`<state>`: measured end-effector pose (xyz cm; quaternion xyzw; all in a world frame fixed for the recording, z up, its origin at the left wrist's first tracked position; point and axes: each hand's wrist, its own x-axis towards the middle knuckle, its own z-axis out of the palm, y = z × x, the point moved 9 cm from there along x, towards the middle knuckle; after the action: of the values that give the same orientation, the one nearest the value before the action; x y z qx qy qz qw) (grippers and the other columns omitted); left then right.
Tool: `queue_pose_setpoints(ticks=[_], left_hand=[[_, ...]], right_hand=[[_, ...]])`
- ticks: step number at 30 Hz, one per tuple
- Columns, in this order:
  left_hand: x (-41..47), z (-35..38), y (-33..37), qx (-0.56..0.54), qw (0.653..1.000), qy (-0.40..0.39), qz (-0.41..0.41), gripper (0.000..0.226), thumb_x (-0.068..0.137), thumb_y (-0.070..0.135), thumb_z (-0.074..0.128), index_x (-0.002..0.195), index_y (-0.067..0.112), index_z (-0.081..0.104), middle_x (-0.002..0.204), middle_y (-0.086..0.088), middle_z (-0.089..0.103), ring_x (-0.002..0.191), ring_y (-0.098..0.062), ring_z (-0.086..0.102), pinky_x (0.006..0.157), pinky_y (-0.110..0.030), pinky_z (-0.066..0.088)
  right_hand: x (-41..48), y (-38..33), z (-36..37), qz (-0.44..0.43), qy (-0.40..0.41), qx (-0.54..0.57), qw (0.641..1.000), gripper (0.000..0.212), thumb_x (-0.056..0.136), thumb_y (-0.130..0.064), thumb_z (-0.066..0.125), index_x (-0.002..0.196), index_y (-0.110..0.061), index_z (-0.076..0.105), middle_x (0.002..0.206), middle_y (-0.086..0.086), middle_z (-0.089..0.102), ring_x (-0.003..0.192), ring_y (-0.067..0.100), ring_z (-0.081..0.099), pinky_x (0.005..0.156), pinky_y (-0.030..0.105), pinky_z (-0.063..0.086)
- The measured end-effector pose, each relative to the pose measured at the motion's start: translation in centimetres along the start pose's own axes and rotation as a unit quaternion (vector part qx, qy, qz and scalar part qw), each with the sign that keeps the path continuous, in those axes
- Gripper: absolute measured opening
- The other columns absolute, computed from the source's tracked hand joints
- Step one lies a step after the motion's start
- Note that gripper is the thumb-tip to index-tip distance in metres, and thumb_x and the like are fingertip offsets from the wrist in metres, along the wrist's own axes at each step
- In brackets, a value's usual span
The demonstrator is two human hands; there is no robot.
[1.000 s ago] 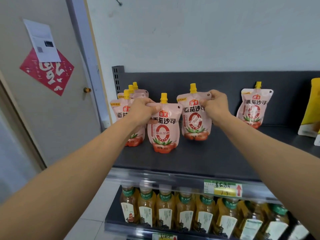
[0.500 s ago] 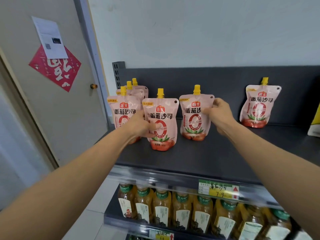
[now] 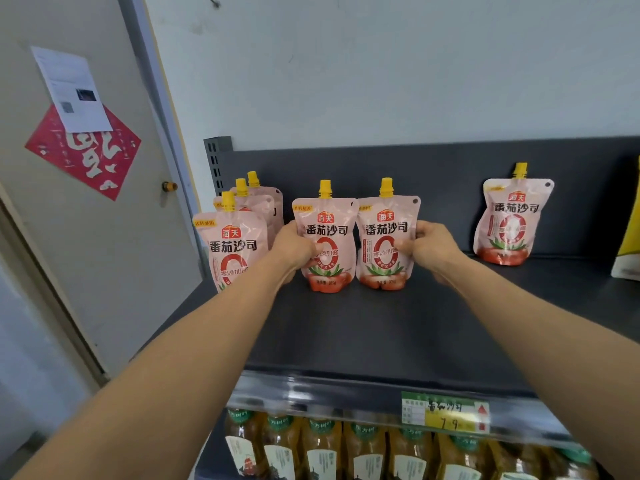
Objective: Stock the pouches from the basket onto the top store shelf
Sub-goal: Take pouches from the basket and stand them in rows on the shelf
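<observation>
A pale grey wall (image 3: 381,71) rises behind a dark grey metal top shelf (image 3: 363,334) – its deck matte and mostly bare toward the front, with a green-and-yellow price tag (image 3: 446,412) clipped to its front rail. To the left stands a beige door (image 3: 104,237) carrying a red diamond-shaped paper decoration (image 3: 83,150) and a white printed sheet (image 3: 71,88). Below the shelf runs a row of amber drink bottles with green caps (image 3: 346,448).

The pink spouted pouches with yellow caps stand upright on the shelf, each printed with red lettering and a tomato picture. A stack of three (image 3: 239,237) sits at the left end, one lone pouch (image 3: 512,220) stands well apart on the right against the back panel. In the middle two stand side by side, touching – the left hand (image 3: 294,249) is closed around the edge of the left middle pouch (image 3: 327,244), thumb across its front, and the right hand (image 3: 427,245) grips the right middle pouch (image 3: 386,237) the same way.
</observation>
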<state>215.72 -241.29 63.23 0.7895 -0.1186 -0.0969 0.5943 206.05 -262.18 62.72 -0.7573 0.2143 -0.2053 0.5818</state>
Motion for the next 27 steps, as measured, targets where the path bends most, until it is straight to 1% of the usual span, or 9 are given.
queue_pose_setpoints(ticks=[2, 7, 10, 14, 16, 19, 23, 27], left_hand=[[1.2, 0.1, 0.2, 0.005, 1.000, 0.001, -0.003, 0.040, 0.087, -0.007, 0.055, 0.123, 0.012, 0.053, 0.128, -0.009, 0.061, 0.119, -0.028, 0.057, 0.074, -0.032, 0.054], [4.2, -0.4, 0.2, 0.011, 1.000, 0.024, -0.009, 0.040, 0.088, -0.005, 0.054, 0.125, 0.011, 0.052, 0.130, -0.008, 0.059, 0.122, -0.028, 0.055, 0.090, -0.039, 0.053], [5.6, -0.4, 0.1, 0.016, 0.999, 0.035, -0.014, 0.041, 0.088, -0.004, 0.055, 0.126, 0.011, 0.050, 0.132, -0.008, 0.058, 0.124, -0.028, 0.054, 0.090, -0.039, 0.051], [7.1, -0.3, -0.1, 0.011, 0.999, 0.048, -0.018, 0.043, 0.089, -0.006, 0.052, 0.129, 0.011, 0.047, 0.134, -0.010, 0.056, 0.125, -0.029, 0.052, 0.098, -0.043, 0.049], [7.7, -0.2, -0.2, 0.009, 0.998, 0.053, -0.022, 0.043, 0.091, -0.007, 0.048, 0.130, 0.011, 0.047, 0.134, -0.010, 0.056, 0.125, -0.028, 0.052, 0.097, -0.042, 0.049], [8.3, -0.2, -0.4, 0.000, 0.998, 0.063, -0.028, 0.042, 0.093, -0.006, 0.043, 0.130, 0.012, 0.047, 0.133, -0.009, 0.057, 0.123, -0.027, 0.054, 0.093, -0.039, 0.049], [8.8, 0.0, -0.7, -0.018, 0.997, 0.068, -0.032, 0.040, 0.094, -0.003, 0.041, 0.129, 0.014, 0.049, 0.132, -0.008, 0.058, 0.121, -0.027, 0.055, 0.090, -0.037, 0.049], [8.8, -0.2, -0.8, -0.026, 0.995, 0.088, -0.028, 0.039, 0.095, -0.003, 0.039, 0.129, 0.014, 0.047, 0.132, -0.008, 0.056, 0.122, -0.026, 0.054, 0.087, -0.035, 0.050]], right_hand=[[1.1, 0.1, 0.0, -0.004, 0.016, 0.004, 1.000, 0.028, 0.090, 0.003, 0.055, 0.116, -0.005, 0.062, 0.118, 0.013, 0.066, 0.103, 0.026, 0.065, 0.075, 0.032, 0.053], [3.4, 0.5, 0.3, 0.000, 0.043, 0.019, 0.999, 0.024, 0.092, -0.001, 0.055, 0.113, -0.006, 0.063, 0.118, 0.013, 0.067, 0.105, 0.028, 0.065, 0.079, 0.036, 0.055], [4.3, 0.5, 0.6, 0.002, 0.049, 0.020, 0.999, 0.023, 0.092, -0.002, 0.055, 0.113, -0.006, 0.063, 0.117, 0.012, 0.067, 0.105, 0.027, 0.065, 0.080, 0.037, 0.056], [5.3, 0.5, 1.0, 0.000, 0.048, 0.016, 0.999, 0.023, 0.092, -0.003, 0.054, 0.113, -0.007, 0.063, 0.117, 0.012, 0.067, 0.107, 0.029, 0.065, 0.085, 0.041, 0.056], [5.6, 0.5, 1.2, 0.001, 0.049, 0.019, 0.999, 0.024, 0.092, -0.003, 0.054, 0.114, -0.006, 0.063, 0.118, 0.012, 0.067, 0.106, 0.029, 0.065, 0.085, 0.040, 0.056], [6.1, 0.5, 1.6, 0.000, 0.051, 0.024, 0.998, 0.024, 0.092, -0.003, 0.054, 0.115, -0.006, 0.063, 0.118, 0.012, 0.067, 0.106, 0.028, 0.065, 0.084, 0.040, 0.056], [6.6, 0.6, 1.8, 0.003, 0.055, 0.028, 0.998, 0.024, 0.092, -0.005, 0.055, 0.115, -0.007, 0.063, 0.118, 0.011, 0.067, 0.106, 0.028, 0.065, 0.088, 0.043, 0.056], [6.8, 0.7, 2.2, 0.005, 0.059, 0.035, 0.998, 0.022, 0.092, -0.005, 0.055, 0.113, -0.007, 0.063, 0.118, 0.012, 0.067, 0.105, 0.028, 0.065, 0.087, 0.043, 0.056]])
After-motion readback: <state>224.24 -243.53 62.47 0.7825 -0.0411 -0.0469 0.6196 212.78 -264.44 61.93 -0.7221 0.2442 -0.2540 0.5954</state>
